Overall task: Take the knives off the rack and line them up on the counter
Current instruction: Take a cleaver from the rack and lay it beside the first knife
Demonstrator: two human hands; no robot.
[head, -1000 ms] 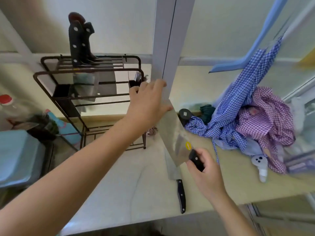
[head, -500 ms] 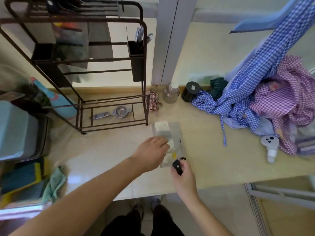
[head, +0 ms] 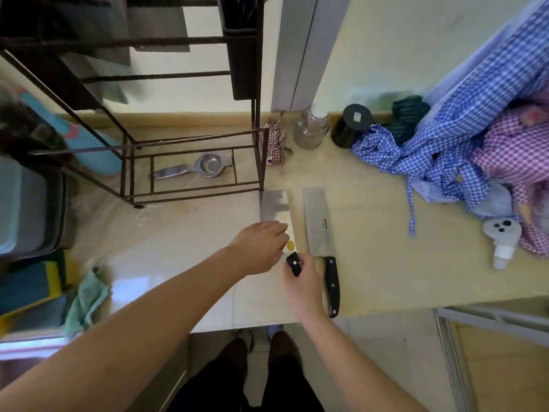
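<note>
A wide cleaver (head: 274,207) lies flat on the beige counter (head: 371,263), its tip pointing away from me. My right hand (head: 300,281) is closed around its black handle. My left hand (head: 261,248) rests fingers-down on the blade near the yellow sticker. Just to the right, apart from both hands, a second cleaver (head: 318,224) with a black riveted handle lies parallel, its handle reaching the counter's front edge. The dark metal knife rack (head: 190,123) stands at the back left; blades still hang blurred in its upper part.
A small metal strainer (head: 205,166) lies inside the rack's base. A glass jar (head: 311,129) and a black canister (head: 352,124) stand by the wall. Checked cloths (head: 463,135) pile up on the right, a white spray bottle (head: 502,242) beside them. A grey bin (head: 26,203) stands at left.
The cleaver that both hands held up in the air has come down flat onto the counter, left of the other knife. My view has tilted downward.
</note>
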